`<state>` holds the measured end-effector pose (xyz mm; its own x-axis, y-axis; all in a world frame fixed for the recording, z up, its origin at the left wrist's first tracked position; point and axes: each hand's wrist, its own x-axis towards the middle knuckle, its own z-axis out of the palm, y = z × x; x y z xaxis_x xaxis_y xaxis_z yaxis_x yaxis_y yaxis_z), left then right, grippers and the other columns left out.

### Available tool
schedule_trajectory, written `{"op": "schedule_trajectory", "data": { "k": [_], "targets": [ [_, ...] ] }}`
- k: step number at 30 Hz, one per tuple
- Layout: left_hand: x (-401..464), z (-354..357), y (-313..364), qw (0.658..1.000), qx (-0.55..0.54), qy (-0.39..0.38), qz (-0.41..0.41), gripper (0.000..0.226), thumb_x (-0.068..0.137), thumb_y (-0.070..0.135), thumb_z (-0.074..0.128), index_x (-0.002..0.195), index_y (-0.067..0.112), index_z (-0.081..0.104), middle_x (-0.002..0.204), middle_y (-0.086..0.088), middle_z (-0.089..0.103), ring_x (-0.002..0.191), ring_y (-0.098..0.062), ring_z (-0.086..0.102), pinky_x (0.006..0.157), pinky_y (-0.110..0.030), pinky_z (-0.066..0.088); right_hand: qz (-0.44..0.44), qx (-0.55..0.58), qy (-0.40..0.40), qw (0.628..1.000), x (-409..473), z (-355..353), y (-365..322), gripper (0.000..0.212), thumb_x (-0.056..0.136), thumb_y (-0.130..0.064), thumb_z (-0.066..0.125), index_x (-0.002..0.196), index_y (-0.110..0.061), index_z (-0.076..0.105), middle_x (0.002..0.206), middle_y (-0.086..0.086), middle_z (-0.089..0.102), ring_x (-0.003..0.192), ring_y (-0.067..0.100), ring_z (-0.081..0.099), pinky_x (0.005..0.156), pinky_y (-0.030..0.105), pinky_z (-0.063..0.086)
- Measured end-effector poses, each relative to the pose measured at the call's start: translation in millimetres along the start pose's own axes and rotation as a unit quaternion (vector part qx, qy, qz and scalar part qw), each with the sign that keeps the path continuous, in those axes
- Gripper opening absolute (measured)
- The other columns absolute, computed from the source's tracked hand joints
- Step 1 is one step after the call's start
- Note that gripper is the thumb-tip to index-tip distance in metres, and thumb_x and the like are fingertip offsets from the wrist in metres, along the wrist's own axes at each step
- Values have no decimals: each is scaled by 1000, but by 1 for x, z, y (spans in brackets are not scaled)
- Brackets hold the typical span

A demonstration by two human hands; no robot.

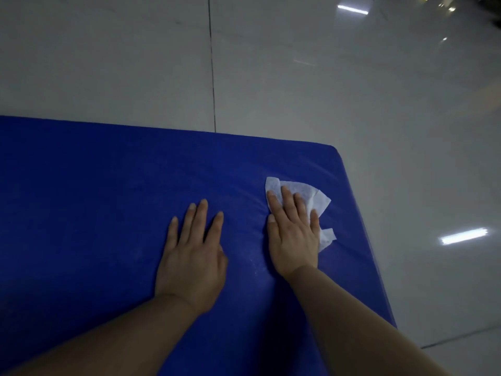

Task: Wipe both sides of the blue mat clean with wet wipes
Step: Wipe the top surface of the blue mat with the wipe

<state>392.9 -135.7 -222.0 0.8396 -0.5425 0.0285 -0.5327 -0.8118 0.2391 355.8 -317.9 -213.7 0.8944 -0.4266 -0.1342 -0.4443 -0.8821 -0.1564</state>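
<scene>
Reaching in from the bottom edge, two bare forearms stretch forward over the blue mat (pixel 95 199), which fills the lower left of the view and lies flat on the floor (pixel 298 77).

Nearest, the left hand (pixel 193 256) lies palm down on the mat's bare surface. Its fingers are straight and slightly fanned, with small gaps between them and the tips pointing away from the person. It holds nothing; only the palm and fingers touch the blue cover.

Just beside it, a little farther forward, the right hand (pixel 294 234) lies flat too, pressing down on a white wet wipe (pixel 311 194). The fingers are straight and close together, not curled round the cloth, and the thumb rests along the hand's inner side. The wipe is crumpled and partly folded; its edges stick out beyond the fingertips and past the little-finger side, while the middle is hidden under the hand. The cover creases softly around both hands. Between the wrists a few faint pale specks show on the blue, perhaps moisture or dust, though the dim light makes that hard to tell.

Beyond the hands the mat ends in a rounded far-right corner (pixel 334 150). Past it stretch pale glossy tiles with a dark joint line (pixel 212 77) running away and bright reflections of lights (pixel 464 236) on the right.
</scene>
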Motion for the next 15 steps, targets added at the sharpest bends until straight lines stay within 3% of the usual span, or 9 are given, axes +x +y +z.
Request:
{"op": "schedule_trajectory", "data": {
  "k": [5, 9, 10, 13, 15],
  "targets": [
    [2, 0, 2, 1000, -10, -14, -4, 60, 90, 32, 25, 140, 8, 46, 151, -18, 34, 139, -30, 29, 113, -46, 14, -19, 8, -25, 999, -3, -6, 16, 64, 83, -54, -13, 145, -40, -12, 148, -21, -21, 140, 3, -22, 115, 34, -14],
    [4, 1, 1, 1000, -15, -16, -5, 59, 90, 32, 26, 140, 9, 47, 151, -18, 35, 140, -31, 32, 113, -45, 13, 158, -9, -36, 987, -7, -21, 77, 49, 99, -42, 2, 141, -30, -18, 158, -6, -15, 141, 7, -19, 119, 42, -6],
    [5, 1, 0, 1000, -15, -19, -4, 60, 90, 33, 25, 140, 10, 47, 152, -17, 34, 140, -30, 31, 114, -45, 13, 169, -6, -40, 985, -10, -21, 75, 50, 98, -43, 0, 143, -28, -17, 159, -5, -14, 143, 8, -17, 119, 44, -5],
    [4, 1, 0, 1000, -13, -28, -5, 62, 90, 34, 22, 143, 11, 43, 155, -16, 29, 143, -29, 26, 117, -45, 11, 9, 2, -27, 1000, -40, -6, 20, 74, 82, -63, -25, 146, -28, -13, 153, -15, -18, 140, 4, -22, 116, 36, -13],
    [3, -3, 2, 999, -20, -35, -2, 65, 89, 37, 18, 145, 12, 39, 157, -15, 23, 145, -28, 20, 118, -43, 6, -76, 40, -42, 995, -60, 2, 2, 74, 85, -63, -23, 148, -29, -3, 153, -18, -11, 143, 2, -14, 117, 34, -11]
  ]
}}
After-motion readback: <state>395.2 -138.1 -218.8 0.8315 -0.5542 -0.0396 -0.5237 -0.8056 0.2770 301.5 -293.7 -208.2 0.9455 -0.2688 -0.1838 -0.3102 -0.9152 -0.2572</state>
